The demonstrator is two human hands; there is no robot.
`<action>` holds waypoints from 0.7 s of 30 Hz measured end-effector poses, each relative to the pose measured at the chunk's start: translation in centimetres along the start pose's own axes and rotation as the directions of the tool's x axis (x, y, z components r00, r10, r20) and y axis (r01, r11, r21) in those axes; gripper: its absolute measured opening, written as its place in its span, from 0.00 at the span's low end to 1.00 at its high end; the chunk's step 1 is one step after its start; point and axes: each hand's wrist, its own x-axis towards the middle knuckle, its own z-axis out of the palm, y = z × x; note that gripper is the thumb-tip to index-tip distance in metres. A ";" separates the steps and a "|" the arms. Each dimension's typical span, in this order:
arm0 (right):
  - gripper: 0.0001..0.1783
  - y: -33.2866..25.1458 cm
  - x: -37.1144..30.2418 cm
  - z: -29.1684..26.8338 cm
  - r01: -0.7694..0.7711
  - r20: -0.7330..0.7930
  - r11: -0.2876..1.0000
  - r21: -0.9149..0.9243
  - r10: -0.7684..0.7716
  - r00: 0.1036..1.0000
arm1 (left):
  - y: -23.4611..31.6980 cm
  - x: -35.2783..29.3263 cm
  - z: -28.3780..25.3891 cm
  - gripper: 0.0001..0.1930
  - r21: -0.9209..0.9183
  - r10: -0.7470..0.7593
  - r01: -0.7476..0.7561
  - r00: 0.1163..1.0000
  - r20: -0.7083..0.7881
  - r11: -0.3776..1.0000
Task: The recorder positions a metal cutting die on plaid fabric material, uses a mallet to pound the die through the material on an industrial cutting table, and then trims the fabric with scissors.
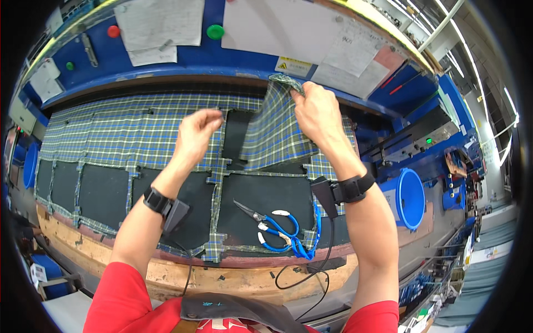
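My right hand (319, 111) pinches the top edge of a cut piece of plaid fabric (280, 133) in blue, green and white, which hangs from it, lifted over the dark worktop. Further left, my left hand (195, 133) hovers above the plaid cloth (127, 130) with its fingers bent, thumb and forefinger slightly apart and nothing visible between them. That cloth lies spread along the table, with rectangular gaps showing the dark surface and narrow strips left between them. A pair of scissors (282, 230) with blue-and-white handles and partly open blades rests in one gap, nearest my right forearm.
Blue cord (305, 248) trails from the scissors' handles. Behind the table rises a blue panel (191, 58) with papers and round magnets. At the right are a blue bin (411, 198) and a box-shaped device (425, 141) with a green light. Black cables (333, 244) hang from my wrist straps.
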 end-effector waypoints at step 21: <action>0.16 0.9 -25.4 -28.1 -0.145 -0.099 0.870 0.472 0.216 0.971 | 12.5 -23.0 12.7 0.22 -0.589 0.050 0.694 0.629 0.776 0.413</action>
